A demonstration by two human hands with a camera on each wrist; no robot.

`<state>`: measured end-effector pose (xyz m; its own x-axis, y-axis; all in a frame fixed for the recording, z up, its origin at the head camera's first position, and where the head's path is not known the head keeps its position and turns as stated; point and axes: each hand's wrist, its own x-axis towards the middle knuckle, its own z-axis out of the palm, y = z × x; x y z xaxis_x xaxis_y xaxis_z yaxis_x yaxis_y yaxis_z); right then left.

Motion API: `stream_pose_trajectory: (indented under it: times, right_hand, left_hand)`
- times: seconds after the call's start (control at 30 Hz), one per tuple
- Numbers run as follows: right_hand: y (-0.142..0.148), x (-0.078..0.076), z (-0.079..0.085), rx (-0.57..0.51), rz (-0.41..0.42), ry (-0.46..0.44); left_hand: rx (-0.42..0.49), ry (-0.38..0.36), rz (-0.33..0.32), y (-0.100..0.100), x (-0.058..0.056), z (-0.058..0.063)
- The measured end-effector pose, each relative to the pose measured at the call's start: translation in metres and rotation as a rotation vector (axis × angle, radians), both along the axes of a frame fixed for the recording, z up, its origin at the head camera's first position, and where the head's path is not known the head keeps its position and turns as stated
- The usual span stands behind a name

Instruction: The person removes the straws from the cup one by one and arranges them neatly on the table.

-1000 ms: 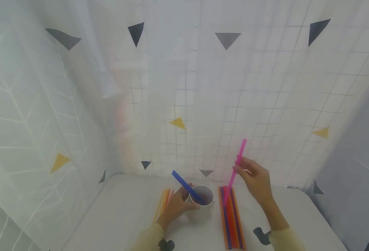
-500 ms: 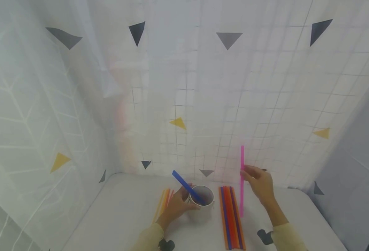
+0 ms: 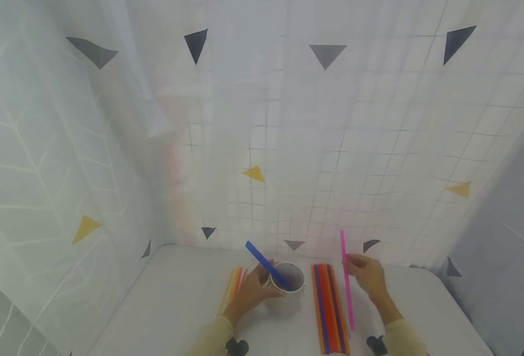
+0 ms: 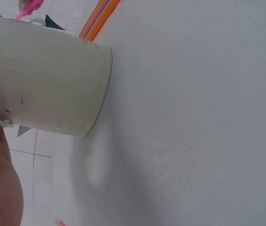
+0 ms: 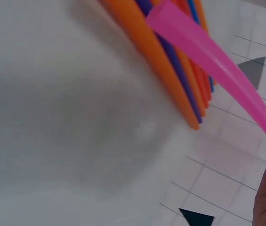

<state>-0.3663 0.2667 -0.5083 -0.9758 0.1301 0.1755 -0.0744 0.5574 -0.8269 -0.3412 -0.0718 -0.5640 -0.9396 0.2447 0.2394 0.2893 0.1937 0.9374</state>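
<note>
My left hand (image 3: pixel 252 291) grips a small white bucket (image 4: pixel 52 75) with little side handles, thumb on one side and fingers on the other. A blue straw (image 3: pixel 259 257) leans out of the bucket to the left. Between thumb and fingers my right hand (image 3: pixel 367 277) pinches a pink straw (image 3: pixel 348 291) near its upper part. That straw hangs nearly upright, its lower end beside a row of orange, purple and red straws (image 3: pixel 328 311). In the right wrist view the pink straw's open end passes in front of the row.
Several yellow, orange and pink straws (image 3: pixel 232 284) lie left of the bucket, partly hidden by my left hand. A white table (image 3: pixel 164 296) carries everything. Behind it hangs a pale patterned wall cloth (image 3: pixel 297 148) with triangles.
My right hand has lowered the pink straw and brought it from over the row to the row's right side, turning it more upright. The left hand and bucket have stayed put.
</note>
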Motion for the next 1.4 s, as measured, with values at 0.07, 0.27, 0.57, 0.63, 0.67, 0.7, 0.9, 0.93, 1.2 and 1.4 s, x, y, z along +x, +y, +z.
stream_pose_trajectory:
  times: [0.07, 0.27, 0.57, 0.63, 0.67, 0.7, 0.9, 0.93, 1.2, 1.4]
  right_hand:
    - [0.001, -0.001, -0.011, -0.002, 0.004, -0.023]
    - [0.003, 0.001, -0.034, -0.019, 0.016, -0.088]
    - [0.004, 0.001, -0.054, -0.019, 0.011, -0.202]
    - [0.005, 0.000, -0.058, -0.011, 0.010, -0.206]
    - [0.005, 0.000, -0.059, -0.006, 0.004, -0.210]
    - [0.006, 0.000, -0.060, -0.001, 0.005, -0.208]
    - [0.007, 0.000, -0.065, 0.031, 0.006, -0.185]
    - [0.007, 0.001, -0.065, 0.034, 0.006, -0.185]
    - [0.007, 0.000, -0.071, 0.076, -0.007, -0.247]
    - [0.004, 0.002, -0.073, 0.071, -0.002, -0.222]
  left_hand:
    - [-0.003, 0.001, -0.002, 0.000, 0.000, 0.000]
    - [-0.036, -0.014, 0.015, 0.001, 0.000, 0.002]
    - [-0.030, -0.019, 0.002, 0.000, -0.003, -0.001]
    - [-0.030, -0.018, 0.002, 0.000, -0.003, -0.002]
    - [-0.030, -0.019, 0.002, 0.000, -0.003, -0.002]
    - [-0.030, -0.020, 0.002, 0.000, -0.003, -0.002]
    - [-0.035, -0.013, -0.004, -0.001, -0.004, -0.003]
    - [-0.033, -0.013, -0.006, -0.001, -0.005, -0.003]
    - [0.006, -0.021, -0.031, -0.001, -0.004, -0.001]
    - [0.013, -0.034, -0.025, 0.000, -0.002, 0.003]
